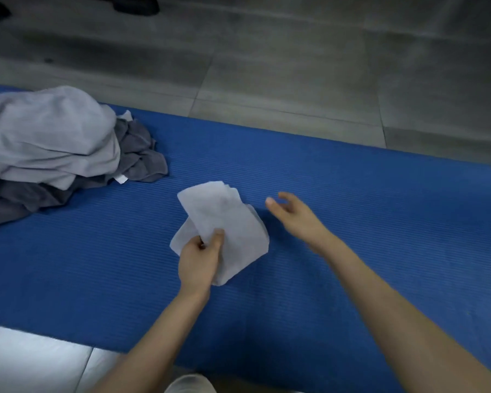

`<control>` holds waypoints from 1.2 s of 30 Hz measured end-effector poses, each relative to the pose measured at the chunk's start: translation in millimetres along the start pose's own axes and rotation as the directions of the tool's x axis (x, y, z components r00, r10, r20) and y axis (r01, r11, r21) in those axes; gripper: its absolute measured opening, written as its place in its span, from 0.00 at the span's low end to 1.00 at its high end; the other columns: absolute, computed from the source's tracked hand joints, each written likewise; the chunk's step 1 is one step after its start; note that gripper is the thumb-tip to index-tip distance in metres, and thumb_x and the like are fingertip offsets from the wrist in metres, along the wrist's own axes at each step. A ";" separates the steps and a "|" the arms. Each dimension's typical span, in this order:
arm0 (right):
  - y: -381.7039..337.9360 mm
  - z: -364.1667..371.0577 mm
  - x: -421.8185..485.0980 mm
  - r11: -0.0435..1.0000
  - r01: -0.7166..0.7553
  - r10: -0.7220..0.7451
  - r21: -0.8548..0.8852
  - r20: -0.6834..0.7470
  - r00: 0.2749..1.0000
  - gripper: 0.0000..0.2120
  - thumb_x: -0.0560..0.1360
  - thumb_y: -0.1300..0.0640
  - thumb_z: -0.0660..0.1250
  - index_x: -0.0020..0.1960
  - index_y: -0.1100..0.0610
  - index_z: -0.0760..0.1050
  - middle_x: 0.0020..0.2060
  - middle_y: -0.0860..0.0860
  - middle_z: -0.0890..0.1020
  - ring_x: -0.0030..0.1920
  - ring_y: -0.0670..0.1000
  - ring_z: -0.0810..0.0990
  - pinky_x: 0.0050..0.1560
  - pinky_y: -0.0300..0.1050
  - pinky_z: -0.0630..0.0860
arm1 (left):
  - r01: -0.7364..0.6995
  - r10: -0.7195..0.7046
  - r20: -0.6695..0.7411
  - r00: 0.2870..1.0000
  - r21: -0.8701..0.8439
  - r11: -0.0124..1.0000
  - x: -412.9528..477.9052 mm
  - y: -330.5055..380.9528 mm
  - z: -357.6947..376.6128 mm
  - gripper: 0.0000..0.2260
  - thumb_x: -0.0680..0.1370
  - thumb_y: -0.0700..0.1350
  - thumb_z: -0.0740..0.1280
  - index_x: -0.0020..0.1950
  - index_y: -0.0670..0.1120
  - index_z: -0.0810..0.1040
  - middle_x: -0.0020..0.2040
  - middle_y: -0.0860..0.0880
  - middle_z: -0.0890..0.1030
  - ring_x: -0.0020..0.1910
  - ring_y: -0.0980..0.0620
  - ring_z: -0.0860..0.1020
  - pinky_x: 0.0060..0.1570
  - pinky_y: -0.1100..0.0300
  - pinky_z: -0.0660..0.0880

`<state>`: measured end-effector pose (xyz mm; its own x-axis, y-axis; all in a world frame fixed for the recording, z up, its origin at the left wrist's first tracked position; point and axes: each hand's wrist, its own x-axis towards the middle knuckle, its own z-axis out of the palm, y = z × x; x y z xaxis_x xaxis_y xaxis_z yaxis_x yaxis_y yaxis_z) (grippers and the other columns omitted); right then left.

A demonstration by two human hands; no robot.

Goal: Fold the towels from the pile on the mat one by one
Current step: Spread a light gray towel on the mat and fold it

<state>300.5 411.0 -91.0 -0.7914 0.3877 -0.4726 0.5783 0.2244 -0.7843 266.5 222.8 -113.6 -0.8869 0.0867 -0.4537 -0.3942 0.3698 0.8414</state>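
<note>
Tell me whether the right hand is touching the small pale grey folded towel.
Apart. The head view shows blue ribbed mat between the right hand and the pale grey towel, which the left hand grips.

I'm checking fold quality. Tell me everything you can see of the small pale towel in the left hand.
The small pale towel is a whitish cloth, folded into a thick oblong packet, with layered edges showing at its far end. It lies aslant over the blue mat; whether it rests on it is unclear. The left hand pinches its near edge, thumb on top.
</note>
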 end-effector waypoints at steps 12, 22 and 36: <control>16.3 61.3 -16.7 0.940 -0.050 0.061 0.337 -0.021 0.998 0.35 0.70 0.44 0.71 0.71 0.53 0.62 0.63 0.47 0.73 0.57 0.46 0.75 0.53 0.39 0.74 | 0.007 -0.004 0.026 1.000 -0.125 0.992 -3.9 10.0 -14.3 0.08 0.77 0.52 0.64 0.46 0.49 0.78 0.44 0.53 0.81 0.45 0.56 0.79 0.42 0.61 0.75; -14.7 32.7 -41.2 0.807 0.129 -0.202 0.577 0.065 0.977 0.33 0.70 0.68 0.71 0.68 0.45 0.67 0.56 0.55 0.80 0.54 0.48 0.80 0.49 0.37 0.77 | -0.124 0.115 -0.061 0.991 -0.175 0.977 -15.6 56.6 -34.4 0.19 0.72 0.49 0.72 0.57 0.51 0.67 0.39 0.53 0.77 0.40 0.57 0.78 0.38 0.63 0.72; -56.4 -32.0 -44.6 0.910 0.354 -0.384 -0.218 -0.114 0.916 0.22 0.63 0.54 0.78 0.55 0.42 0.77 0.44 0.36 0.79 0.44 0.39 0.76 0.53 0.45 0.75 | -0.700 0.782 0.310 0.540 0.681 0.214 13.0 99.8 -37.2 0.28 0.62 0.65 0.63 0.56 0.51 0.80 0.29 0.52 0.78 0.32 0.48 0.76 0.49 0.55 0.67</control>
<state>309.5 409.6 -12.8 -0.9245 0.3711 -0.0866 0.2894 0.5360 -0.7930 206.7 226.4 -24.6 -0.7130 0.6228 0.3220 0.7007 0.6486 0.2970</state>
